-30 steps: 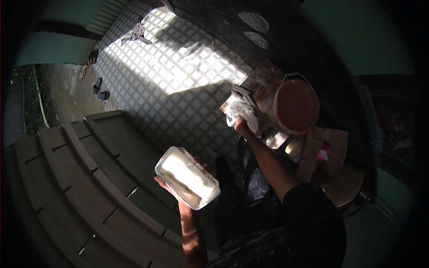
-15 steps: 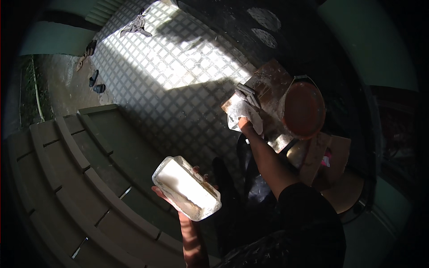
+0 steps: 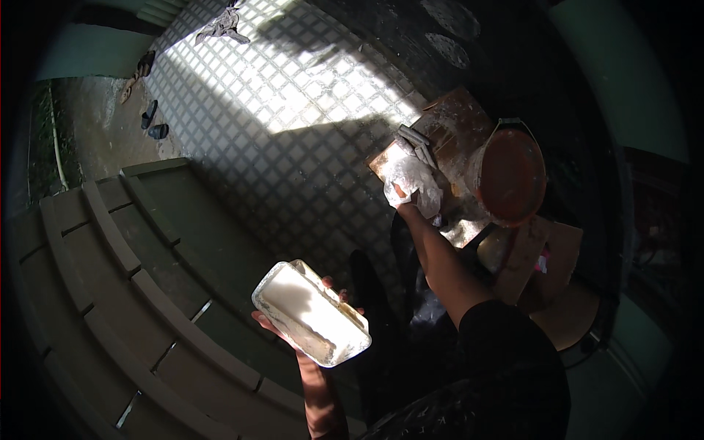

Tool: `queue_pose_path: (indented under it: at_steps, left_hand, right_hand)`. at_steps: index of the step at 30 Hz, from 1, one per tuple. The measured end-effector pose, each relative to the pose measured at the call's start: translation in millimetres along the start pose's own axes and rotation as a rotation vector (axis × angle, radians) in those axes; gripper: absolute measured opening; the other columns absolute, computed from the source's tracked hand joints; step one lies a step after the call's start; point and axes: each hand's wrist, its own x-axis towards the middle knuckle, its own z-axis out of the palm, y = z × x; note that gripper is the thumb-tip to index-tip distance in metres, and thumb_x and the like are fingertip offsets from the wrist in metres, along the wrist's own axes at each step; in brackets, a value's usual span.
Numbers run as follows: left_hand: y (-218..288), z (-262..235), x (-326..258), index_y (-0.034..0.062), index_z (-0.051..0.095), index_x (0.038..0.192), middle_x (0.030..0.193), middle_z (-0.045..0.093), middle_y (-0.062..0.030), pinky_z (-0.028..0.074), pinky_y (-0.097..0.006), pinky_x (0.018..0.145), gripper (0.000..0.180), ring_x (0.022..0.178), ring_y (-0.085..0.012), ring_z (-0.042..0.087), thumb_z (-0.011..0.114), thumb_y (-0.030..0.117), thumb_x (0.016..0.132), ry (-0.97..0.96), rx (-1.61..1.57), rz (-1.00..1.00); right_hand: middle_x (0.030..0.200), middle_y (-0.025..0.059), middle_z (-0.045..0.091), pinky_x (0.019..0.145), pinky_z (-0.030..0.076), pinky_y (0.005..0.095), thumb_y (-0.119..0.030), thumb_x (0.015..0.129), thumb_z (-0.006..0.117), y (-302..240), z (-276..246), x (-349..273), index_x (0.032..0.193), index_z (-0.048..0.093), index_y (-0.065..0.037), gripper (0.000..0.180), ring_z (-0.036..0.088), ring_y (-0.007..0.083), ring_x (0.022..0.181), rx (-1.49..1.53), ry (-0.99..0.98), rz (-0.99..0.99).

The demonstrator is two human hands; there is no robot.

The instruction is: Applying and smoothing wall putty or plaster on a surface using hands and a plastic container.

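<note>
I've got the left hand [image 3: 284,335] cradling the rectangular plastic tub [image 3: 319,343] from beneath, low in view, fingers flanking it probably for steadiness, while the right hand [image 3: 401,193] meets the crumpled plastic bag [image 3: 415,174], grip too hidden to tell.

Head fisheye, left of a pair, looked steeply down from above; left hand [image 3: 273,325] and right hand [image 3: 401,193] sat near, tiled floor [image 3: 293,158] farther off. Right rim was dark, depth hard to judge.
</note>
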Motion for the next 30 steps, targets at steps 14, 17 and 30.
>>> queue_pose_path:
  at_steps: [14, 17, 30]
  left_hand:
    - [1.3, -5.6, 9.9, 0.0195, 0.028, 0.139, 0.132, 0.041, -0.0186, 0.029, -0.067, 0.096, 0.09, 0.121, -0.0434, 0.041, 0.051, 0.074, 0.071, -0.092, -0.082, -0.016]
    - [2.6, -8.9, 9.6, 0.02, 0.027, 0.14, 0.135, 0.039, -0.0189, 0.03, -0.067, 0.096, 0.09, 0.121, -0.0436, 0.041, 0.051, 0.074, 0.071, -0.131, -0.072, -0.02]
    - [12.3, -22.7, -1.6, 0.0198, 0.026, 0.14, 0.135, 0.039, -0.0169, 0.031, -0.068, 0.094, 0.099, 0.12, -0.041, 0.041, 0.053, 0.078, 0.065, 0.003, -0.013, -0.019]
  right_hand:
    - [0.131, 0.0081, 0.045, 0.103, 0.033, 0.0368, -0.024, 0.088, 0.051, -15.8, 17.4, 0.4, 0.129, 0.043, -0.008, 0.044, 0.041, 0.0249, 0.121, -0.274, 0.386, 0.039]
    - [0.129, 0.0084, 0.047, 0.102, 0.034, 0.0369, -0.025, 0.088, 0.051, -21.5, 19.0, -1.8, 0.127, 0.044, -0.007, 0.044, 0.043, 0.025, 0.119, -0.426, 0.42, 0.064]
    - [0.121, 0.0095, 0.053, 0.096, 0.039, 0.0372, -0.027, 0.085, 0.054, -28.1, 42.5, -10.5, 0.12, 0.052, -0.005, 0.041, 0.049, 0.0252, 0.112, -1.072, 0.547, 0.143]
